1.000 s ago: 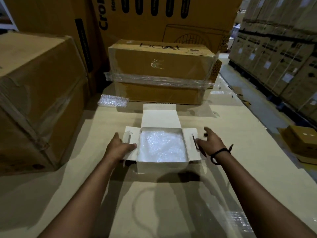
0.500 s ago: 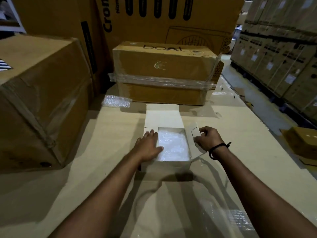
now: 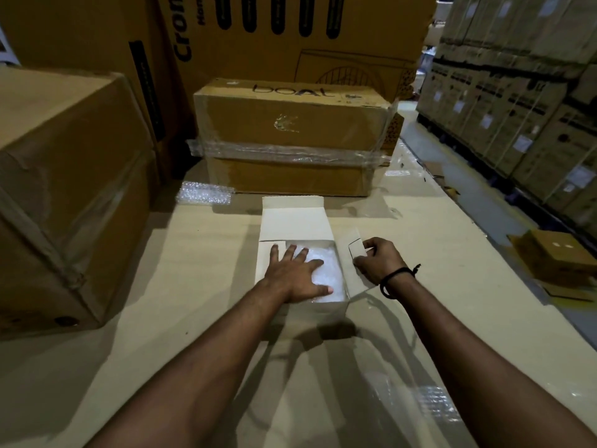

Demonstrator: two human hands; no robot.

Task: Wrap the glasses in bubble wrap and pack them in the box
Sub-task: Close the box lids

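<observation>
A small white box (image 3: 326,308) sits on the cardboard-covered surface, its far lid flap (image 3: 295,221) standing open. Bubble wrap (image 3: 331,270) fills the inside; no glass shows through it. My left hand (image 3: 295,274) lies flat, fingers spread, over the folded-in left flap and the wrap. My right hand (image 3: 378,261) pinches the right side flap (image 3: 353,250), which is tilted up toward the opening.
A spare piece of bubble wrap (image 3: 203,193) lies at the back left. A taped brown carton (image 3: 290,137) stands right behind the box, a big carton (image 3: 64,195) on the left. Stacked cartons (image 3: 517,108) line the aisle on the right.
The left side flap has been folded in and my left hand moved onto the box top. My right hand took hold of the right flap and lifted it inward.
</observation>
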